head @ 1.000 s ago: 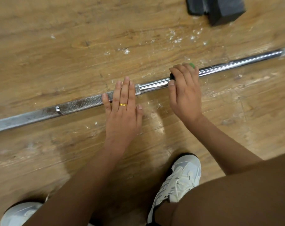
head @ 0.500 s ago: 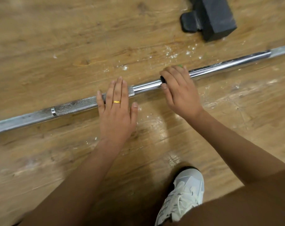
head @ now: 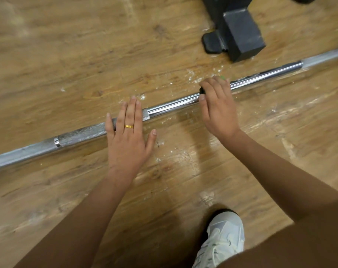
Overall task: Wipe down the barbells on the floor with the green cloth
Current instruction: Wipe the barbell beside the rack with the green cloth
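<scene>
A long steel barbell (head: pixel 170 108) lies on the wooden floor, running from lower left to upper right, with a knurled grey stretch and a polished stretch. My left hand (head: pixel 128 136) lies flat on the knurled part, fingers spread, a gold ring on one finger. My right hand (head: pixel 217 105) is curled over the polished part further right. The green cloth (head: pixel 222 77) shows only as a small green edge past my fingertips; the rest is hidden under the hand.
A black metal equipment foot (head: pixel 239 33) stands on the floor just beyond the bar at upper right. White chalk flecks (head: pixel 193 76) dot the boards near it. My white sneaker (head: pixel 222 240) is at the bottom right.
The view has shifted, showing more of the black foot at the top. Both hands stay on the bar; the right hand has kept its grip with the cloth.
</scene>
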`<state>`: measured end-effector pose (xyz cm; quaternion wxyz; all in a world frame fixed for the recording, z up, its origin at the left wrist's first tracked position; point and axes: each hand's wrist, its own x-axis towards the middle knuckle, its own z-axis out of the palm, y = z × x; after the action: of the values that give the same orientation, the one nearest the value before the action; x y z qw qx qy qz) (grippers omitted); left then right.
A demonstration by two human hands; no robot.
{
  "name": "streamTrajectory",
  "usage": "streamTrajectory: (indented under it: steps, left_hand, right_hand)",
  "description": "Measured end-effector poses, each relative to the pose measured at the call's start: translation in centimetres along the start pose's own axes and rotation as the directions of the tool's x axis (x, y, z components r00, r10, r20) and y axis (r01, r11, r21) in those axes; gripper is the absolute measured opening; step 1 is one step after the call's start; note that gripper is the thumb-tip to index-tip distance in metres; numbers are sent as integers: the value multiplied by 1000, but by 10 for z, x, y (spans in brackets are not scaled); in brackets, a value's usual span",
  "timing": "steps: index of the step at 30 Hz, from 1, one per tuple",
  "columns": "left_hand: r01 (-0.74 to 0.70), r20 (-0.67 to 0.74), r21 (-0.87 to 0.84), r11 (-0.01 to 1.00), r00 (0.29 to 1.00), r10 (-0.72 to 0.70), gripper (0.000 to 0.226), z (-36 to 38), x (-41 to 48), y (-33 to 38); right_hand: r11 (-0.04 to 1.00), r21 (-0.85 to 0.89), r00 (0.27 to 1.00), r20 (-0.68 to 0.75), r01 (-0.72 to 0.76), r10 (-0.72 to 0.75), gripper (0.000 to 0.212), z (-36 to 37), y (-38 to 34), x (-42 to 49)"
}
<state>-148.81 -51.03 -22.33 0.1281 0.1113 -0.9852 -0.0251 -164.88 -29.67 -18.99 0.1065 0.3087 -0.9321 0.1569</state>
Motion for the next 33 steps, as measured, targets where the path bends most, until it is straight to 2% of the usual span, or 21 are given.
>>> streamTrajectory:
  steps: [6, 11, 17, 22, 28, 33]
  left_hand:
    - [-15, -18, -25, 1000, 1000, 15, 75, 2, 12, -9]
    - [17, -16, -41, 999, 1000, -18, 73, 4, 21, -13]
    - [-6, -60, -88, 996, 998, 1, 68, 6, 32, -21]
    - [4, -50, -114, 993, 999, -10, 67, 5, 41, -24]
    - [23, -15, -146, 989, 1000, -26, 68, 4, 52, -30]
    - [45, 47, -119, 992, 998, -39, 71, -1, 66, -33]
  right_hand:
    - [988, 8, 987, 51, 153, -154, 35, 5, 9, 11]
    - [999, 16, 999, -7, -38, 38, 32, 8, 4, 19]
    - [993, 11, 988, 100, 119, -119, 37, 5, 13, 29]
    - [999, 1, 999, 36, -36, 36, 38, 9, 4, 36]
    - [998, -16, 997, 33, 68, -67, 39, 18, 7, 41]
    - [999, 38, 999, -25, -36, 37, 38, 24, 0, 54]
